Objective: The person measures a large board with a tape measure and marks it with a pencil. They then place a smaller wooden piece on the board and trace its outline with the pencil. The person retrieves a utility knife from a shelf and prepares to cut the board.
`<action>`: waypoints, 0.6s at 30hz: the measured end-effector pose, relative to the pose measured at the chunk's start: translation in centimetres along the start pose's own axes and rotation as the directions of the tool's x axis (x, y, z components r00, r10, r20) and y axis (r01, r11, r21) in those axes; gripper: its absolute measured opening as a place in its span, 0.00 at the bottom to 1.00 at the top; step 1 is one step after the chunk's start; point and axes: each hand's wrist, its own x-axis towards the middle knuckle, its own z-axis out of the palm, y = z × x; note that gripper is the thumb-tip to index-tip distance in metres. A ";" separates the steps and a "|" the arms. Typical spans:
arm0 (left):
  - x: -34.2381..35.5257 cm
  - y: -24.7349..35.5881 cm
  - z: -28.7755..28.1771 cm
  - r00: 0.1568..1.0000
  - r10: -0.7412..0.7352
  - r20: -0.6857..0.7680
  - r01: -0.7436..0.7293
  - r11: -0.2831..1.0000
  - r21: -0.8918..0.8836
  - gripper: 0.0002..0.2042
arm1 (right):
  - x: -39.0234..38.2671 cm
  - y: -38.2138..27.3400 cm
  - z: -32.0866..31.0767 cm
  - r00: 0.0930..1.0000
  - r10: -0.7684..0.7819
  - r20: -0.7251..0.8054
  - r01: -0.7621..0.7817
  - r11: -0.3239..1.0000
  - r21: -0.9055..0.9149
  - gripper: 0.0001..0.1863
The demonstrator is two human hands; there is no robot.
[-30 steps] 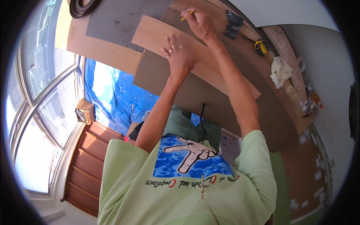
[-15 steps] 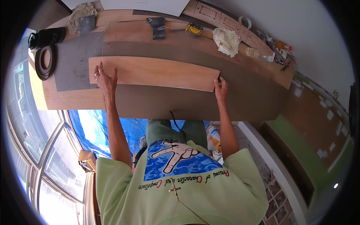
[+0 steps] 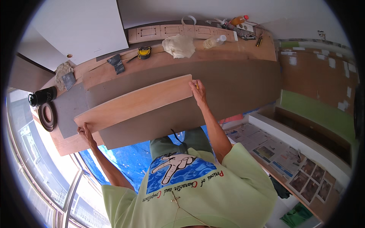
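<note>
A long, thin plywood strip [image 3: 137, 99] slants across the dark brown sheet [image 3: 235, 81] on the worktable, its right end farther away. At the strip's near left corner, my left hand [image 3: 86, 135] is closed on the edge, its thumb on the upper face. My right hand [image 3: 198, 92] grips the opposite end. Something small and yellow, perhaps a pencil stub, shows between the right fingers. Whether the strip rests fully on the sheet or is partly lifted, I cannot tell.
Along the back lie a yellow-black tape measure [image 3: 144, 53], a pale cloth [image 3: 178, 46], a plastic bottle [image 3: 215, 41] and a panel with cutouts [image 3: 163, 31]. Coiled edging [image 3: 47, 116] and a black cylindrical case [image 3: 42, 96] sit at the left. Blue sheeting [image 3: 131, 161] covers the floor.
The view has swung to the right. My left hand has gone from spread fingers on top of the plywood strip to holding its corner. The strip now slants more, left end nearer me.
</note>
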 end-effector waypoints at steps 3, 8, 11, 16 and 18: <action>-5.4 1.5 -2.2 0.997 -0.010 0.071 0.020 0.989 -0.144 0.39 | 0.7 -1.0 -3.3 0.999 -0.033 -0.015 0.032 0.998 -0.045 0.20; -16.6 3.0 -2.7 0.983 -0.015 0.185 0.092 0.906 -0.413 0.37 | 0.0 -0.5 -12.5 0.983 -0.101 0.151 0.078 0.986 0.149 0.20; -23.0 2.9 -2.2 0.982 -0.108 0.154 0.159 0.916 -0.369 0.39 | 0.1 0.1 -19.4 0.969 0.001 0.246 -0.022 0.996 0.081 0.25; -32.0 5.4 0.6 0.961 -0.009 0.275 0.124 0.907 -0.403 0.38 | -0.2 1.1 -31.0 0.955 -0.097 0.281 0.071 0.993 0.099 0.17; -35.0 7.5 2.1 0.949 -0.054 0.309 0.185 0.893 -0.409 0.38 | -0.7 1.6 -35.2 0.953 -0.160 0.256 0.121 0.979 0.161 0.15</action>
